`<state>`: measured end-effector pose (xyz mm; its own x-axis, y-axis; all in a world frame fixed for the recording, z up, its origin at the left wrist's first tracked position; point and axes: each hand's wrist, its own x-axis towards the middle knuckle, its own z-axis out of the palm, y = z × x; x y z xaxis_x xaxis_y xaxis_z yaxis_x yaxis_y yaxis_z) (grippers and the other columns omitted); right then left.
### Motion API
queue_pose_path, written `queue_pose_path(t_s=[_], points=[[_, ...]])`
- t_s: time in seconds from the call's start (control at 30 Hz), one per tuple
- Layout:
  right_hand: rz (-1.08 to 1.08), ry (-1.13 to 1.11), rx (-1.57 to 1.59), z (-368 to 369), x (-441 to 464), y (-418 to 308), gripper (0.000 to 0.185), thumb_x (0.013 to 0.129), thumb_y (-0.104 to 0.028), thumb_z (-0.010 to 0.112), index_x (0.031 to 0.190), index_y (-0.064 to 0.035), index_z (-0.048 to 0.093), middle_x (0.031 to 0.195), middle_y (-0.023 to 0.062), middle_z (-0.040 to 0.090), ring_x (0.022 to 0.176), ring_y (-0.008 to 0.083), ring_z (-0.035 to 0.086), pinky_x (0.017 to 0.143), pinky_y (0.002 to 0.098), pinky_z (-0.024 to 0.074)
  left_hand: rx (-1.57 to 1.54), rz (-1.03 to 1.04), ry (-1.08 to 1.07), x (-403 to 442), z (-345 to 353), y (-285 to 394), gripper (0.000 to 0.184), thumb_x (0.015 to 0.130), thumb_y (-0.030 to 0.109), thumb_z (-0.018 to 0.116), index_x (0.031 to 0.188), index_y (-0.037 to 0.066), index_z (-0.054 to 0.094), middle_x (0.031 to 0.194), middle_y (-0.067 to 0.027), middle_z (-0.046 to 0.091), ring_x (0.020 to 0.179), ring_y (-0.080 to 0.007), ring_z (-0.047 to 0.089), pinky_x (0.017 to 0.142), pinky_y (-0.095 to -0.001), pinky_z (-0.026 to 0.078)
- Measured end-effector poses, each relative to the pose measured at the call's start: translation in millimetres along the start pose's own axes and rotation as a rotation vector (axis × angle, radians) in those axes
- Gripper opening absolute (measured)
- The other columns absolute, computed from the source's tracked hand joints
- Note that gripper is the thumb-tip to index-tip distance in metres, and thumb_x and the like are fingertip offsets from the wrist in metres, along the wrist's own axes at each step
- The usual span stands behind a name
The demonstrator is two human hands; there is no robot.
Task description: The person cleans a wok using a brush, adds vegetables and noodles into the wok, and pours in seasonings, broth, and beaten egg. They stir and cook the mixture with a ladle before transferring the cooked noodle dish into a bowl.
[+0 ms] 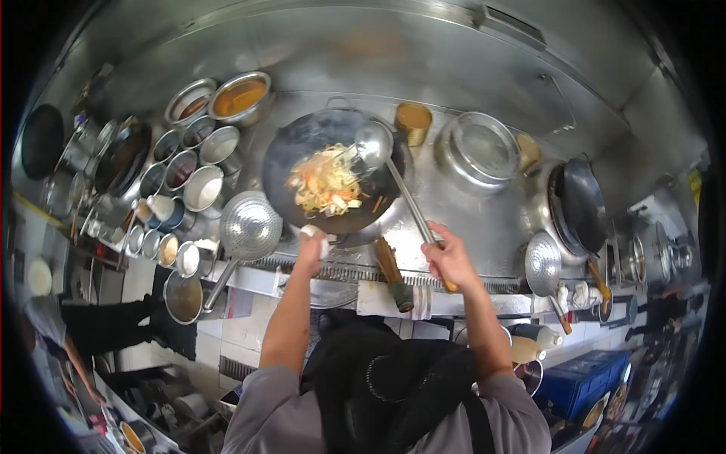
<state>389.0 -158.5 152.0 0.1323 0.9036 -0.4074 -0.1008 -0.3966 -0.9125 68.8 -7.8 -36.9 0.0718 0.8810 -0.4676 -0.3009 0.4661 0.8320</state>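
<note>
"So, where is the food [327, 180]?"

"In the wok [283, 163], mostly in the middle, with some steam over it. The ladle [373, 144] has its bowl over the wok's right side, hiding part of what lies below."

"And the hands?"

"The right hand [448, 257] is closed round the ladle's handle, near the wooden end. The left hand [310, 248] pinches a white cloth [324, 245] at the wok's near rim; I cannot tell if it grips the handle there too."

"What crowds them?"

"A brush [389, 272] lies between the hands, pointing at the wok, its near end on a towel [370, 298]. Left of the wok a skimmer [251, 225] sits just beside it, close to the left hand, handle out over the counter's edge."

"Farther off?"

"Sauce bowls [240, 97] and small pots [203, 188] bunch up on the left. Beyond the wok's right side there's a can [414, 125], then a big pot [480, 151]. Well to the right, a second skimmer [543, 263] lies near some stacked woks [584, 200]. Another person [49, 318] is at the far left, well apart"
</note>
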Motion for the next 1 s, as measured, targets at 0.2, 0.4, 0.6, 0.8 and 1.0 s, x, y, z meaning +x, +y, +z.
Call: queue_pose_path(t_s=[0.2, 0.4, 0.6, 0.8, 1.0], points=[[-0.406, 0.514, -0.771, -87, 24, 56, 0.062, 0.095, -0.013, 0.068, 0.154, -0.0127, 0.049, 0.086, 0.0231, 0.073, 0.068, 0.0377, 0.072, 0.067, 0.0464, 0.0560, 0.001, 0.013, -0.010, 4, -4, -5, 0.031, 0.088, 0.012, 0.066, 0.115, 0.005, 0.053, 0.098, -0.0110, 0.062, 0.080, -0.0237, 0.067, 0.059, -0.0396, 0.058], [-0.246, 0.689, -0.916, -201, 76, 34, 0.060, 0.091, -0.008, 0.065, 0.149, -0.0023, 0.050, 0.102, 0.0322, 0.072, 0.096, 0.0500, 0.070, 0.085, 0.0548, 0.0559, 0.019, 0.005, -0.028, -10, 7, 10, 0.025, 0.089, 0.009, 0.063, 0.112, 0.005, 0.054, 0.089, -0.0093, 0.065, 0.063, -0.0231, 0.066, 0.044, -0.0378, 0.052], [-0.099, 0.510, -0.275, -229, 114, 20, 0.038, 0.095, -0.011, 0.063, 0.128, 0.0052, 0.062, 0.073, 0.0137, 0.069, 0.060, 0.0250, 0.067, 0.054, 0.0364, 0.0548, -0.009, 0.039, -0.048, -13, 9, 11, 0.022, 0.089, 0.007, 0.062, 0.110, 0.004, 0.057, 0.090, -0.0084, 0.065, 0.066, -0.0219, 0.066, 0.048, -0.0369, 0.053], [0.044, 0.133, 0.755, -205, 70, -52, 0.022, 0.100, -0.012, 0.060, 0.079, -0.0087, 0.051, 0.061, -0.0020, 0.049, 0.050, 0.0096, 0.048, 0.045, 0.0251, 0.0431, -0.007, 0.026, -0.035, -2, 2, 0, 0.021, 0.091, 0.009, 0.062, 0.111, 0.004, 0.059, 0.090, -0.0070, 0.065, 0.070, -0.0191, 0.066, 0.054, -0.0364, 0.056], [0.096, 0.029, 0.832, -142, -4, -89, 0.014, 0.101, -0.013, 0.062, 0.089, -0.0108, 0.055, 0.075, 0.0004, 0.057, 0.051, 0.0042, 0.048, 0.041, 0.0207, 0.0399, -0.084, 0.051, -0.066, 12, -6, -18, 0.019, 0.093, 0.014, 0.066, 0.110, 0.004, 0.061, 0.094, -0.0070, 0.067, 0.078, -0.0190, 0.067, 0.066, -0.0379, 0.057]])
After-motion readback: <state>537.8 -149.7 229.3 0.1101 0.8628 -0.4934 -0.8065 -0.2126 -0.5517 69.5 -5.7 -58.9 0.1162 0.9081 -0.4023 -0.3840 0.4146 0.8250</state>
